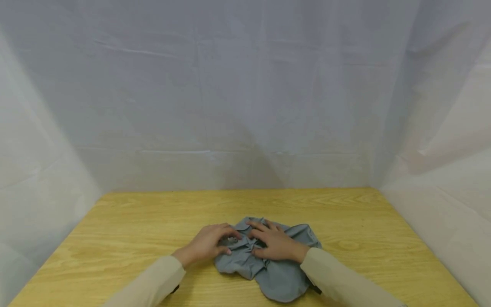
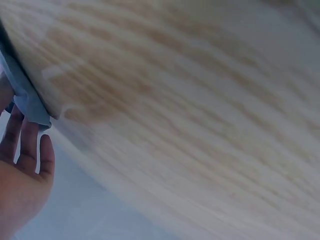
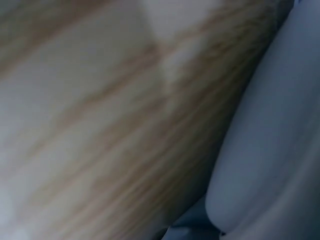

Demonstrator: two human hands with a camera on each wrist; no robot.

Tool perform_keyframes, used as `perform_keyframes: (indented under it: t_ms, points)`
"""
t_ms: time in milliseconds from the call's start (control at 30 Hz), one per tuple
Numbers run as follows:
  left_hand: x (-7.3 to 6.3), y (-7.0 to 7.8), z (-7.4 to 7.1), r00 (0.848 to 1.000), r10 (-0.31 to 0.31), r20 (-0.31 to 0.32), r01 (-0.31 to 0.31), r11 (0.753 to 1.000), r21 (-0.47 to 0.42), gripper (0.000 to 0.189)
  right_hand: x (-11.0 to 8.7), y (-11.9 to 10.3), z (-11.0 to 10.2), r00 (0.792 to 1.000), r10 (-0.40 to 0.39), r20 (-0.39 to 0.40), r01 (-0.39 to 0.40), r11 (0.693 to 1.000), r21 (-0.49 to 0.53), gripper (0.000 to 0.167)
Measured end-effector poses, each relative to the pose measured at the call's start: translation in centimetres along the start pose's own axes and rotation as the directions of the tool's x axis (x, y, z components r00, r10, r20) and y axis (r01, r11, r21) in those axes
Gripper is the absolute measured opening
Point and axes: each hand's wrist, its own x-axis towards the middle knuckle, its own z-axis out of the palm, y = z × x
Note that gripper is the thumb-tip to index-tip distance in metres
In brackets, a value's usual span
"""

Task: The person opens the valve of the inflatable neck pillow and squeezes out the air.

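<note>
A crumpled grey cloth item (image 1: 284, 279) lies on the wooden table, bunched in the middle with a rounded flap toward the near edge. At its left side my left hand (image 1: 209, 242) touches the fabric, thumb and fingers apart. In the left wrist view, a fold of cloth (image 2: 30, 102) covers some fingertips of the left hand (image 2: 25, 175), whose other fingers are nearly straight. My right hand (image 1: 274, 243) rests on top with its fingers spread over the creases. Only a bit of the cloth (image 3: 192, 227) shows in the right wrist view; the right hand is out of that frame.
The yellow wood-grain table (image 1: 126, 238) extends around the cloth. White sheeting (image 1: 230, 106) hangs behind its far edge, with more sheeting (image 1: 452, 170) along both sides. A pale sleeve (image 3: 270, 130) fills the right of the right wrist view.
</note>
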Motion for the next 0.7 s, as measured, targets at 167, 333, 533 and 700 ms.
perform_keyframes:
  t_ms: [167, 333, 533, 700]
  points:
    - [0.0, 0.2, -0.1, 1.000, -0.011, 0.009, 0.010, 1.000, 0.012, 0.037, 0.0, 0.0, -0.1, 1.000, -0.004, -0.001, 0.004, 1.000, -0.001, 0.035]
    - [0.0, 0.6, -0.3, 0.997, -0.054, 0.053, 0.056, 0.998, -0.031, 0.044, 0.1, 0.3, 0.1, 1.000, 0.001, -0.002, -0.001, 1.000, -0.014, 0.036]
    - [0.1, 1.6, -0.7, 0.974, -0.162, 0.157, 0.168, 0.985, -0.030, 0.066, 0.2, 0.5, 0.3, 1.000, 0.001, -0.009, -0.002, 1.000, -0.027, 0.037]
    - [0.1, 2.2, -0.5, 0.978, -0.167, 0.125, 0.160, 0.985, 0.069, 0.070, 0.3, 0.6, 0.5, 1.000, 0.000, -0.011, 0.000, 0.999, -0.046, 0.040]
